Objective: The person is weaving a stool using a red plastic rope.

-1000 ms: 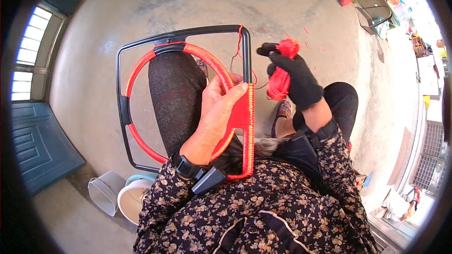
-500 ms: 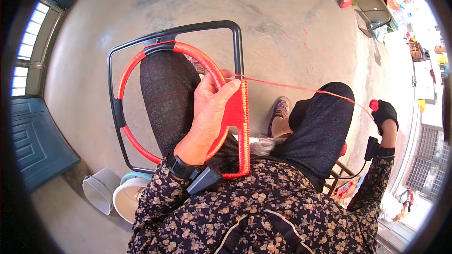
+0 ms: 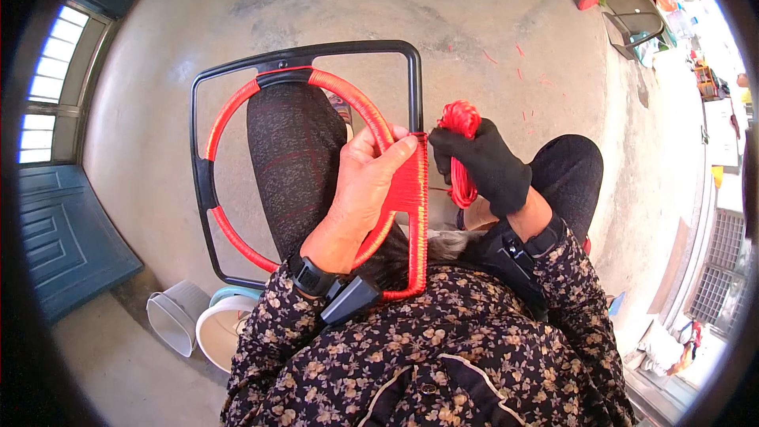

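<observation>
While we scan from the left of the frame, a white plastic bucket (image 3: 175, 318) and a pale round basin (image 3: 224, 332) sit at the lower left on the concrete floor (image 3: 490, 24). Across our lap at the centre rests the black rectangular metal frame (image 3: 308, 55), with its inner ring wrapped in red cord (image 3: 237, 111). Our bare left hand (image 3: 365, 182) closes around the ring and the frame's right bar, thumb pressed against the finished red wrapping (image 3: 417, 213). Just right of it, our black-gloved right hand (image 3: 486, 168) is clenched on a bundle of red cord (image 3: 459, 126), held close to the bar. We judge the winding of the right bar is in hand, its upper part bare. The next turn calls for passing the bundle around the bar and pulling it tight against the last coil.
</observation>
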Motion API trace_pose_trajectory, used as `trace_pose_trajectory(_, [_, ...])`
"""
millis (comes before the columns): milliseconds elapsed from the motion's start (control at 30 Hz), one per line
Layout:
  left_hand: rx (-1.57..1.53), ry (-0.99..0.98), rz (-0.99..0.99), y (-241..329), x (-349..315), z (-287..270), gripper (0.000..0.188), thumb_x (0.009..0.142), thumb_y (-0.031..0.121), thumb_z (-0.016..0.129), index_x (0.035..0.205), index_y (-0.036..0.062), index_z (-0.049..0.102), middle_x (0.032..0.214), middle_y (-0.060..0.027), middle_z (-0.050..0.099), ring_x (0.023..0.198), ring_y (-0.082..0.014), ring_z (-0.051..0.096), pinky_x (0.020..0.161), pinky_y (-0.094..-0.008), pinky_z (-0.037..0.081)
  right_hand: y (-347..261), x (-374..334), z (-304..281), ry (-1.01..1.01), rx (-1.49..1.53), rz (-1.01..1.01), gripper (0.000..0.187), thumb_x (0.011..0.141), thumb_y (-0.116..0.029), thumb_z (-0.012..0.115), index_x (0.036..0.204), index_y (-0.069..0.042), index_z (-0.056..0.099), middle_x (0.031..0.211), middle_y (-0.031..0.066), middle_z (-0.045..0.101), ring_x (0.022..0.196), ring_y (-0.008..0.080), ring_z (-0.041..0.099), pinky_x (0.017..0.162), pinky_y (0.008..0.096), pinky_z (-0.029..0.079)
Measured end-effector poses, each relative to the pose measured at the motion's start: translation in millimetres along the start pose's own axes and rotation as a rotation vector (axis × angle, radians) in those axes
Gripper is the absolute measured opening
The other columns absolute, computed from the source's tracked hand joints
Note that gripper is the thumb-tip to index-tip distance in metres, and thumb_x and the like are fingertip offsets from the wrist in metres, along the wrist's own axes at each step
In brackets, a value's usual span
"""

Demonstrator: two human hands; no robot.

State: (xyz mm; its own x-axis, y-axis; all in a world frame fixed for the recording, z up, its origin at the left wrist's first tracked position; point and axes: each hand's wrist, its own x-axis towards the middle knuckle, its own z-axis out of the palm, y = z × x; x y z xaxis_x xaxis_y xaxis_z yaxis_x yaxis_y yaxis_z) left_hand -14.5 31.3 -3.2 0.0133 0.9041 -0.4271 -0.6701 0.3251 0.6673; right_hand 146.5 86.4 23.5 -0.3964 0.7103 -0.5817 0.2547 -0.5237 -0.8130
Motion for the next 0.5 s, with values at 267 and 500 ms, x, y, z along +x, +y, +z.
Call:
trace_pose_trajectory(267, [-0.060, 0.006, -0.018, 5.2, 3.9, 4.2, 0.007, 0.087, 0.012, 0.064, 0.088, 0.0065, 0.060, 0.080, -0.0001, 0.062, 0.067, -0.0072, 0.058, 0.059, -0.0230, 0.047, -7.0, -25.9, -23.4, 0.080, -0.021, -0.135, 0.026, 0.088, -0.024, 0.063, 0.102, -0.002, 0.060, 0.080, 0.0060, 0.063, 0.067, 0.0124, 0.059, 0.059, 0.0266, 0.048])
trace_pose_trajectory(500, [0.011, 0.018, 0.006, 6.3, 4.4, 1.6, 0.008, 0.088, 0.012, 0.061, 0.093, 0.0061, 0.058, 0.078, -0.0003, 0.061, 0.067, -0.0075, 0.059, 0.059, -0.0234, 0.048, 27.8, -47.4, -23.6, -0.439, -0.500, -0.141, 0.035, 0.093, -0.030, 0.051, 0.115, -0.003, 0.056, 0.097, 0.0089, 0.063, 0.087, 0.0198, 0.061, 0.080, 0.0328, 0.048])
